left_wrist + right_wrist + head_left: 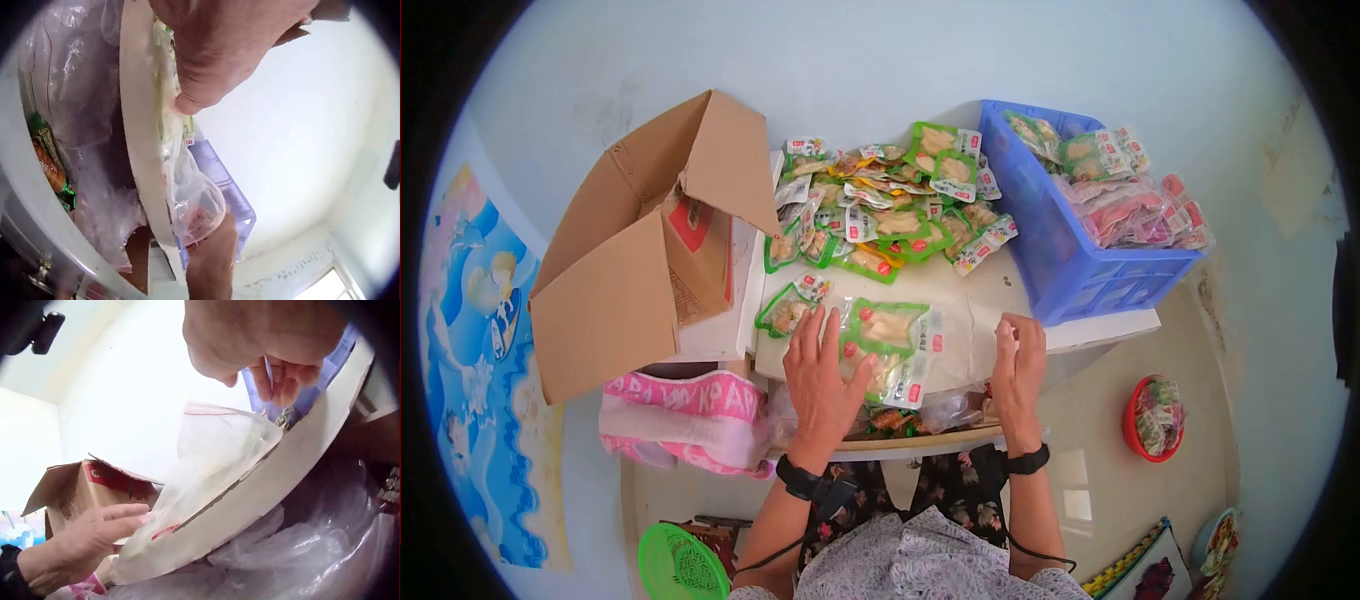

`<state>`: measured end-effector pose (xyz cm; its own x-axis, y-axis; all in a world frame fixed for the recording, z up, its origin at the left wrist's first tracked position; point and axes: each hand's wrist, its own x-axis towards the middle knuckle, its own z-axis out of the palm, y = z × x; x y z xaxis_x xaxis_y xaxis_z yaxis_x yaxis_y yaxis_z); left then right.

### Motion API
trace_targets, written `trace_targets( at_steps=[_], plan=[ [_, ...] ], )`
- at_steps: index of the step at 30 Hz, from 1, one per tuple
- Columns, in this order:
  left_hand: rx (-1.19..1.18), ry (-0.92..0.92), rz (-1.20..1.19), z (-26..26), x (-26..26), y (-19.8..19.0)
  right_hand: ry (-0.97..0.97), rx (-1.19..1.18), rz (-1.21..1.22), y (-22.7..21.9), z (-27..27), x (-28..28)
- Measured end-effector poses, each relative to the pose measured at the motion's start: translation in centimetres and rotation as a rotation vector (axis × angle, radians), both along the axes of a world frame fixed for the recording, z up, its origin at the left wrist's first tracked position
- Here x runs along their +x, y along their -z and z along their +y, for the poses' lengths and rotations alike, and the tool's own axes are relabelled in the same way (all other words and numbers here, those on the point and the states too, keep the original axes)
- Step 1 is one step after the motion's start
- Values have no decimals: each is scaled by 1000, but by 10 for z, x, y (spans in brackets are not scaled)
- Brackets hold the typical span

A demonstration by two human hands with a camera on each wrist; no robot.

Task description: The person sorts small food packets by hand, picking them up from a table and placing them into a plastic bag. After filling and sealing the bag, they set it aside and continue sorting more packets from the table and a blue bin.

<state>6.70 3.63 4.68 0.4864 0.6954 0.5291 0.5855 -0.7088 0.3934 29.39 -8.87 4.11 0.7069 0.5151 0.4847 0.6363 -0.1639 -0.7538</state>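
A clear plastic bag (955, 345) with a zip strip lies on the white tabletop, with green-edged food packets (887, 325) inside its left part. My left hand (825, 375) rests at the bag's left side, fingers extended and thumb over the packets. In the right wrist view the bag's mouth (212, 425) stands raised, a red line along its edge. Beyond that end, my right hand (1018, 375) hovers with loosely bent fingers and nothing between them. One loose packet (790, 305) lies just past my left fingertips.
Behind the bag spreads a heap of similar packets (890, 215). An open cardboard box (605, 310) stands left; a blue crate (1050, 240) with filled bags stands right. Plastic bags (81, 94) fill a shelf under the tabletop. A red bowl (1132, 440) sits lower right.
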Motion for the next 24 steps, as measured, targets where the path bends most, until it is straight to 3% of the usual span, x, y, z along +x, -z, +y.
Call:
trace_targets(
  at_steps=[3,6,9,12,14,16,24],
  plan=[
    [-21,33,130,-1,4,6,18,-161,-98,-5,6,-5],
    [57,-19,162,-7,14,24,-99,-278,-198,-17,13,-18],
    [53,-41,127,-10,16,28,-165,-298,-133,-27,25,-34],
    [42,-31,92,-10,13,30,-115,-335,195,-18,36,-37],
    [20,-20,77,-9,11,30,-157,-107,170,-8,37,-36],
    [-33,-1,-30,-10,7,28,-196,102,27,-20,39,-43],
    [-473,127,-761,-22,-19,26,-546,313,-417,-120,61,-87]
  ],
)
